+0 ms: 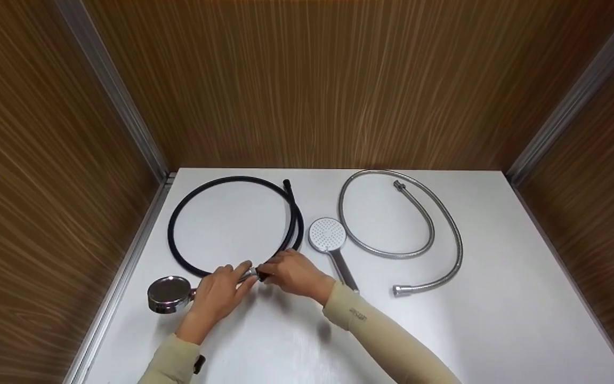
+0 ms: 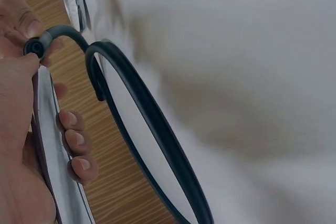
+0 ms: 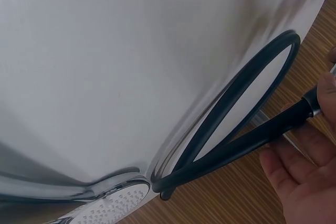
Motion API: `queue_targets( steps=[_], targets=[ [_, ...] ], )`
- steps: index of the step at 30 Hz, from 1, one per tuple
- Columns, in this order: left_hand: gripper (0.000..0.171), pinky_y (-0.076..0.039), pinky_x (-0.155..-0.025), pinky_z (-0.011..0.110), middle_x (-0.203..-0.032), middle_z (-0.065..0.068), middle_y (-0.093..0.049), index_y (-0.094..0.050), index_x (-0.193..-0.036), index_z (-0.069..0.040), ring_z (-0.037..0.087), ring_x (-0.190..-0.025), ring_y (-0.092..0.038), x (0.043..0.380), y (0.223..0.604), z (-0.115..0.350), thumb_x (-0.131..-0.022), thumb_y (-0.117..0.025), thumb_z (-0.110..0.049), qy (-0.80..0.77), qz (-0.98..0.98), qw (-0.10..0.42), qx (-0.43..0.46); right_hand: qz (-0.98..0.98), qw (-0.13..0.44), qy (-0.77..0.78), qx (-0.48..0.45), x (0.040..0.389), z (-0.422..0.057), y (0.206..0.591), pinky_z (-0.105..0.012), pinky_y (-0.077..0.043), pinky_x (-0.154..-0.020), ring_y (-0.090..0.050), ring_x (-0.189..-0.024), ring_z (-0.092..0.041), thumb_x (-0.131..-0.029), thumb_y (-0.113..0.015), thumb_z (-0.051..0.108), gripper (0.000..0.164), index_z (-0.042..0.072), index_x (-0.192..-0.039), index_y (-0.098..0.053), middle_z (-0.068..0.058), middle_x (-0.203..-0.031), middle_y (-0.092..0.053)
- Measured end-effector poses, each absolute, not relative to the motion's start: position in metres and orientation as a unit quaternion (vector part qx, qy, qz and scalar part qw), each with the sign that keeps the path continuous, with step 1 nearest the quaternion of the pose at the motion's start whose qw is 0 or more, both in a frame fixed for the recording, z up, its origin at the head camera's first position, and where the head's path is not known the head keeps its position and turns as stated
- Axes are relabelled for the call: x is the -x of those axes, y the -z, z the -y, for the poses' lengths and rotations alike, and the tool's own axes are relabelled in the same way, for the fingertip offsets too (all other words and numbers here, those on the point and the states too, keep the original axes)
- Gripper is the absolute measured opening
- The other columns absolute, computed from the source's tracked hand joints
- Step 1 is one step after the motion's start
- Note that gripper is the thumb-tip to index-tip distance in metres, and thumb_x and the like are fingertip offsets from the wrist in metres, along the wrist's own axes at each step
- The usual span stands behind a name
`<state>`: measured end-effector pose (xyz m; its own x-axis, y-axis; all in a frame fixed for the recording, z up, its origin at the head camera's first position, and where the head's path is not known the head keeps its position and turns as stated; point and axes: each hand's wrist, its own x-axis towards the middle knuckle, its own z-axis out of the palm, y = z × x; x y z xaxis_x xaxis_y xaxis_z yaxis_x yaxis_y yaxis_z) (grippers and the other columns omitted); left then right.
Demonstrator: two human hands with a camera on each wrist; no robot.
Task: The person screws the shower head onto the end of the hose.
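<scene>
My left hand (image 1: pixel 216 294) grips the handle of a chrome shower head (image 1: pixel 169 294), whose round head juts out to the left. In the left wrist view several fingertips curl round the silver handle (image 2: pixel 62 150). The end of a black shower hose (image 1: pixel 237 178) is pinched by my right hand (image 1: pixel 295 274) close beside the handle's end. That hose end (image 2: pixel 35 47) has its round opening toward the left wrist camera. In the right wrist view the hose (image 3: pixel 236 150) runs away from my right fingers in a large loop.
A second hand shower (image 1: pixel 327 234) with a white spray face and grey handle lies right of the black loop. Further right a coiled silver metal hose (image 1: pixel 459 245) lies on the white table (image 1: pixel 515 330). Wood-patterned panels (image 1: pixel 307 85) enclose the back and sides.
</scene>
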<state>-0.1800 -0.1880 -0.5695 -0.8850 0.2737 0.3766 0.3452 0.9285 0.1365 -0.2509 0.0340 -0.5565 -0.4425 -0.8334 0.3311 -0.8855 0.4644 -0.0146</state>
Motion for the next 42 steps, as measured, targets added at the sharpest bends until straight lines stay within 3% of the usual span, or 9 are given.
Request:
queue_targets(
  steps=[11,18,29,35,42],
  targets=[
    [0.033,-0.048,-0.045,0.039,-0.069,0.009,-0.06,-0.07,-0.121,-0.018,0.025,-0.056,-0.058,0.182,0.562,0.19,-0.101,-0.068,-0.044,0.081,0.969,0.183,0.144,0.841,0.168,-0.07,-0.509,0.257,-0.027,0.553,-0.032,-0.059,-0.074,-0.071,-0.085,-0.015,-0.1,-0.071,0.04,0.023,0.021,-0.114,-0.074,0.007,-0.098,-0.079],
    [0.035,-0.047,-0.044,0.039,-0.069,0.009,-0.059,-0.072,-0.127,-0.016,0.024,-0.054,-0.056,0.182,0.561,0.191,-0.102,-0.067,-0.042,0.08,0.97,0.183,0.135,0.841,0.187,-0.067,-0.503,0.258,-0.021,0.551,-0.033,-0.055,-0.066,-0.067,-0.079,-0.017,-0.098,-0.072,0.041,0.023,0.021,-0.111,-0.073,0.003,-0.086,-0.074],
    [0.032,-0.044,-0.041,0.036,-0.063,0.006,-0.054,-0.073,-0.123,-0.018,0.022,-0.05,-0.052,0.169,0.571,0.193,-0.098,-0.073,-0.038,0.051,0.955,0.24,0.166,0.847,0.2,-0.05,-0.49,0.246,-0.015,0.564,-0.029,-0.047,-0.061,-0.065,-0.072,-0.015,-0.106,-0.056,0.049,0.03,0.024,-0.115,-0.072,0.005,-0.083,-0.069],
    [0.033,-0.046,-0.042,0.038,-0.065,0.006,-0.057,-0.072,-0.123,-0.017,0.024,-0.054,-0.056,0.172,0.568,0.194,-0.1,-0.071,-0.04,0.053,0.957,0.228,0.174,0.851,0.19,-0.041,-0.488,0.249,-0.015,0.562,-0.029,-0.048,-0.061,-0.066,-0.075,-0.016,-0.106,-0.058,0.047,0.029,0.025,-0.119,-0.072,0.004,-0.085,-0.069],
    [0.03,-0.047,-0.043,0.039,-0.067,0.007,-0.061,-0.068,-0.112,-0.012,0.025,-0.058,-0.059,0.174,0.564,0.196,-0.099,-0.073,-0.039,0.059,0.956,0.23,0.173,0.852,0.176,-0.048,-0.49,0.252,-0.012,0.558,-0.03,-0.051,-0.064,-0.067,-0.078,-0.017,-0.106,-0.06,0.043,0.024,0.023,-0.113,-0.071,0.003,-0.086,-0.068]
  ],
)
